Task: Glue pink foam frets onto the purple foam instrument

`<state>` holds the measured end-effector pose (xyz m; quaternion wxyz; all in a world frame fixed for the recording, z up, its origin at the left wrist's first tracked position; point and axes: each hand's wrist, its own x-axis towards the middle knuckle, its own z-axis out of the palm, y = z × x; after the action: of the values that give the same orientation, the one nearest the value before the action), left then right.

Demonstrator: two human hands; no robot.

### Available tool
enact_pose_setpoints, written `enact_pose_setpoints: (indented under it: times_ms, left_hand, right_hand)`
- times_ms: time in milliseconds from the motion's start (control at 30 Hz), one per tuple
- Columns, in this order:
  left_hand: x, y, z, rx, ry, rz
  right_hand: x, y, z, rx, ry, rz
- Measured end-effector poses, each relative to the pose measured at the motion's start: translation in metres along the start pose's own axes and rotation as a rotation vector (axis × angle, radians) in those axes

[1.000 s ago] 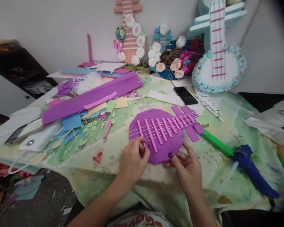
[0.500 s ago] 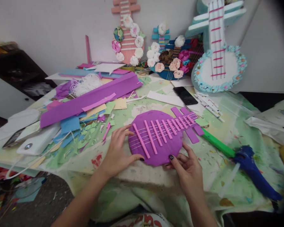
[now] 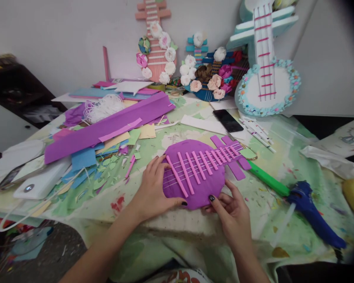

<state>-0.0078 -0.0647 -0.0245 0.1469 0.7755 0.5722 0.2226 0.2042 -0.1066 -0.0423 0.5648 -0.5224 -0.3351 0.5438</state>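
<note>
A purple paper guitar [image 3: 200, 192] with pink strips across its white strings lies near the table's front edge, its neck pointing right and away from me. My left hand [image 3: 153, 186] grips its rounded left side, fingertips over the edge by the longest pink strip and thumb at the lower rim. At the lower right rim, my right hand [image 3: 231, 210] pinches the body between thumb and fingers; some of those fingertips are hidden beneath it. Just past the neck lies a green stick [image 3: 268, 179], beside a blue glue gun [image 3: 309, 212] with a clear glue stick in it.
Several decorated guitars stand against the wall, among them a white one [image 3: 265, 88] and a pink one [image 3: 156, 59]. A black phone [image 3: 228, 120] and rolled paper sticks [image 3: 256, 133] lie behind my work. Leftward are a long purple strip [image 3: 112, 127], white string [image 3: 104, 108] and paper scraps.
My left hand has slid slightly right, its fingers reaching further over the guitar's left edge. The right hand keeps its pinch. The whole view has shifted a little.
</note>
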Motion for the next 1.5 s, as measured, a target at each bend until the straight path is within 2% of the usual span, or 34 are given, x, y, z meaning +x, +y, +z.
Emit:
enact_pose_setpoints:
  times_ms: [233, 400, 567, 1033, 1500]
  left_hand:
    - [-0.001, 0.009, 0.011, 0.005, 0.094, -0.049]
    - [-0.001, 0.009, 0.007, -0.012, 0.047, -0.045]
    - [0.001, 0.001, -0.002, 0.005, -0.037, 0.05]
    - [0.002, -0.008, 0.006, -0.025, 0.016, 0.083]
    - [0.001, -0.008, 0.008, 0.011, -0.013, 0.076]
  right_hand:
    - [-0.001, 0.002, -0.001, 0.0, -0.009, -0.019]
    - [-0.001, 0.003, -0.002, 0.003, -0.004, -0.026]
    - [0.001, 0.002, -0.001, 0.0, -0.006, -0.025]
    - [0.001, 0.002, -0.003, -0.017, -0.024, -0.011]
    - [0.002, 0.0, -0.001, -0.005, -0.009, -0.008]
